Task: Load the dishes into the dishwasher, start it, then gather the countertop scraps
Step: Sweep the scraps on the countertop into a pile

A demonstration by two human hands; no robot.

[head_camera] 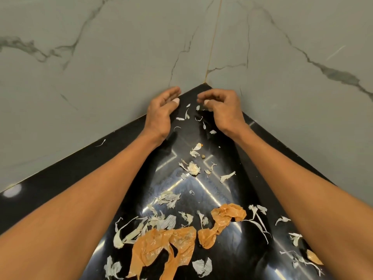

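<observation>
orange skins (161,251), hands cupping corner scraps (189,116)

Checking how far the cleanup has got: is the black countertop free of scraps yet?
No, pale peels and orange skins lie scattered over the black countertop between the forearms.

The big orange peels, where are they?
In the head view, the big orange peels lie low on the black countertop, between both forearms, among pale garlic skins.
</observation>
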